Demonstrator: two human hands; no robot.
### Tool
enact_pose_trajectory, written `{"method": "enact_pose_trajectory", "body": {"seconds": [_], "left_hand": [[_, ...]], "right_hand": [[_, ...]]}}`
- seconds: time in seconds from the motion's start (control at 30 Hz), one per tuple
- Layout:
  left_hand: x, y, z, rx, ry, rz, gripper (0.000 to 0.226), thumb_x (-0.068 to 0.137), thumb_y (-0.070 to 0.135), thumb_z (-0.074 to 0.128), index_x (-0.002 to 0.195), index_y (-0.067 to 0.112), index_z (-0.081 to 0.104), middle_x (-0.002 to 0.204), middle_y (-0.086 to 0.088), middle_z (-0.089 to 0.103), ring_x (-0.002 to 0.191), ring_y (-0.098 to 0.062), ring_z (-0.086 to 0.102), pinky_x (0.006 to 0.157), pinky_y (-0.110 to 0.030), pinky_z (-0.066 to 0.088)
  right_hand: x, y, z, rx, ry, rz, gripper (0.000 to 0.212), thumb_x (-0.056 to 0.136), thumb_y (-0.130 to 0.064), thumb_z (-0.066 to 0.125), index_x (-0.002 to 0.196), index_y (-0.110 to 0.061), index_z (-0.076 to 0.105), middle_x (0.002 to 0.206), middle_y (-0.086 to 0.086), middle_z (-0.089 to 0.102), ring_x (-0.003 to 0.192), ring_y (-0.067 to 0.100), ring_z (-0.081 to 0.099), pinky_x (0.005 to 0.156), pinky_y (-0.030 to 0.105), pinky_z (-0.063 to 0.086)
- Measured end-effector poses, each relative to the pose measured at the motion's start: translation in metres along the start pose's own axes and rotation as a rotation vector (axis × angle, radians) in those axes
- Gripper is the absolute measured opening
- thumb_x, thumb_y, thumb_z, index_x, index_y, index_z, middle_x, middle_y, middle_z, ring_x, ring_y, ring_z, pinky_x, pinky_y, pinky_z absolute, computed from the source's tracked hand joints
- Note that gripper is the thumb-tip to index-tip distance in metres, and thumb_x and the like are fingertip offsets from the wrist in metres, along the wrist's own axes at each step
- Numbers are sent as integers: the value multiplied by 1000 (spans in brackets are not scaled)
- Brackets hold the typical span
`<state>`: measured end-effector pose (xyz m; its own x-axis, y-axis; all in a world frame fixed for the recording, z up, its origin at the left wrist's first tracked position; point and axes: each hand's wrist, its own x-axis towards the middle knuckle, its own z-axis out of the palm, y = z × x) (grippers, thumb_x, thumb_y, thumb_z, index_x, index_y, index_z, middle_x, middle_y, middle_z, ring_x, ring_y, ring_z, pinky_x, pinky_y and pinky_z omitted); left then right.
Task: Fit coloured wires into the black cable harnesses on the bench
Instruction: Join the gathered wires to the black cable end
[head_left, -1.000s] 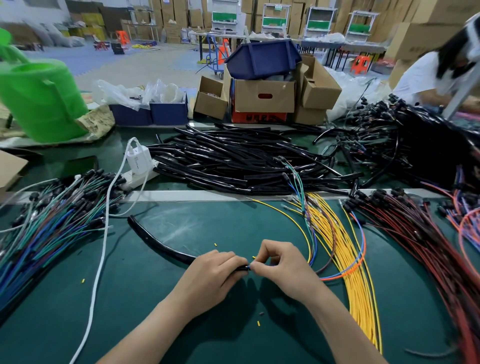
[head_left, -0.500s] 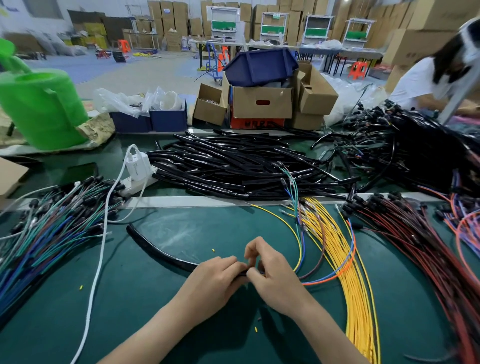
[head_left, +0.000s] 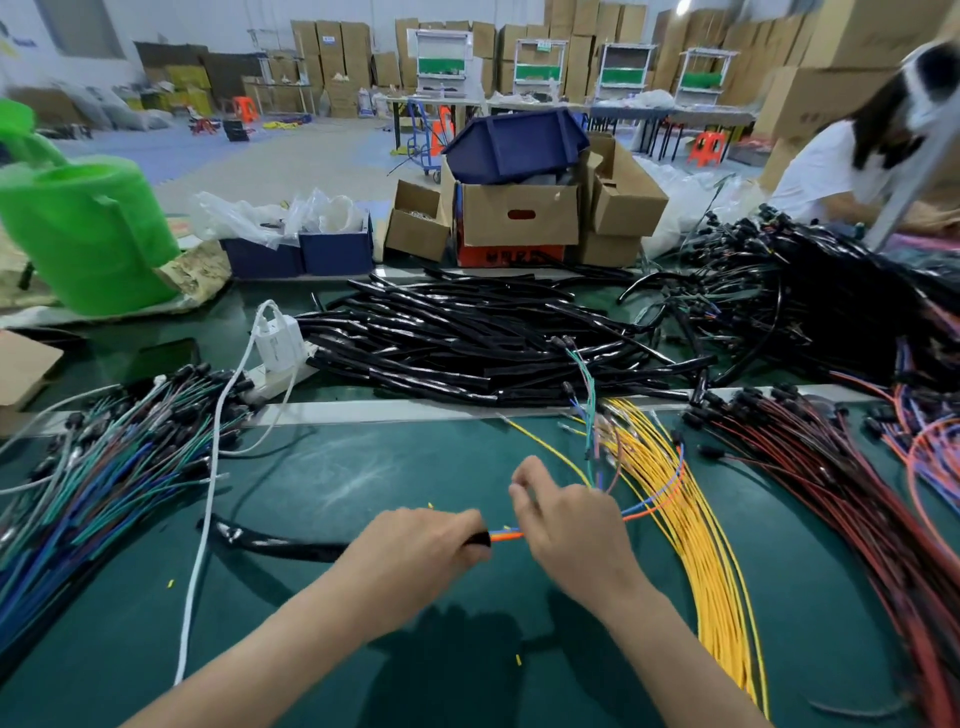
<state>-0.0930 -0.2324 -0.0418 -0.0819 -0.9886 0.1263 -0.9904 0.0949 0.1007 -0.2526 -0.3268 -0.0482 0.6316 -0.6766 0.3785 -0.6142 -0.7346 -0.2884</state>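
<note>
Both hands in view: your left hand (head_left: 415, 551) clamps the black harness (head_left: 275, 543) end, hiding its mouth; your right hand (head_left: 571, 530) covers the coloured wires (head_left: 506, 535), fingers blurred, grip unclear.

Bright overhead light, a pale sheen on the dark green bench mat (head_left: 358, 480), soft shadows pooling near. Edges bend wide-angle; the white-shirted person (head_left: 826, 171) far right smears with motion blur.

A green watering can (head_left: 88, 234) stands far left, with two dark blue boxes (head_left: 298, 254) holding clear plastic bags (head_left: 249, 215) to its right. At far centre a blue bin (head_left: 514, 145) sits on cardboard boxes (head_left: 519, 215). A white charger (head_left: 278, 343) trails a white cable (head_left: 200, 545) towards the near edge.
</note>
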Motion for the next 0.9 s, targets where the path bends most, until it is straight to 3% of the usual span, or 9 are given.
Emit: {"method": "enact_pose_trajectory", "body": {"seconds": [0.17,0.27,0.33,0.4,0.47,0.57,0.73,0.8,0.9], "left_hand": [[9,3,-14,-174,5,64,34,100,43,32,116,18,47,97,-5,65,88,-30,57,76,-41,41],[3,-11,-25,-227,44,13,34,98,48,29,100,21,49,84,-3,63,82,-28,56,72,-40,40],[-1,-21,-21,-217,43,-14,34,92,55,24,96,28,44,74,1,57,77,-27,55,65,-37,36],[3,-23,-21,-123,-45,-46,27,96,55,25,97,31,37,74,0,54,79,-29,55,66,-39,36],[13,-19,-18,-77,-111,-33,27,99,51,27,101,30,43,85,-7,61,84,-32,56,71,-43,41],[25,-12,-20,-179,-110,-6,42,99,45,28,110,15,55,96,-15,65,86,-36,58,75,-46,44],[17,-30,-33,-292,41,-47,33,97,46,31,98,19,49,72,-4,59,71,-30,53,68,-42,40],[11,-33,-36,-295,84,-49,41,92,52,26,93,18,48,61,8,48,64,-24,47,62,-37,34],[5,-35,-38,-301,60,-51,50,87,58,22,94,17,49,63,4,51,65,-23,48,64,-38,38]], "right_hand": [[11,-23,-2,311,8,-52,53,90,-57,7,98,-26,49,62,-2,54,68,30,54,68,39,35],[21,6,-9,149,-13,-77,72,84,-58,-7,89,-17,52,71,4,61,74,30,51,83,37,36],[27,23,-11,175,-33,7,65,90,-56,1,81,-15,50,70,9,60,75,31,53,81,39,40],[36,15,-19,59,-62,44,49,98,-46,22,75,-14,52,59,11,59,64,32,58,59,37,44],[42,-2,-20,39,-50,-30,46,95,-42,27,73,-15,56,46,8,55,47,31,57,42,31,39],[41,-29,-12,93,-40,-247,68,90,-65,3,86,-20,54,58,9,61,60,33,58,56,37,39],[51,-2,-10,191,-22,-139,76,80,-68,0,90,-17,56,64,10,60,70,31,53,76,34,33],[56,15,-9,206,-38,-46,69,76,-66,-3,74,-20,50,63,10,52,68,30,49,67,36,32],[64,17,-12,135,-17,-20,50,89,-55,13,70,-19,42,63,15,55,68,36,55,59,37,26]]}}
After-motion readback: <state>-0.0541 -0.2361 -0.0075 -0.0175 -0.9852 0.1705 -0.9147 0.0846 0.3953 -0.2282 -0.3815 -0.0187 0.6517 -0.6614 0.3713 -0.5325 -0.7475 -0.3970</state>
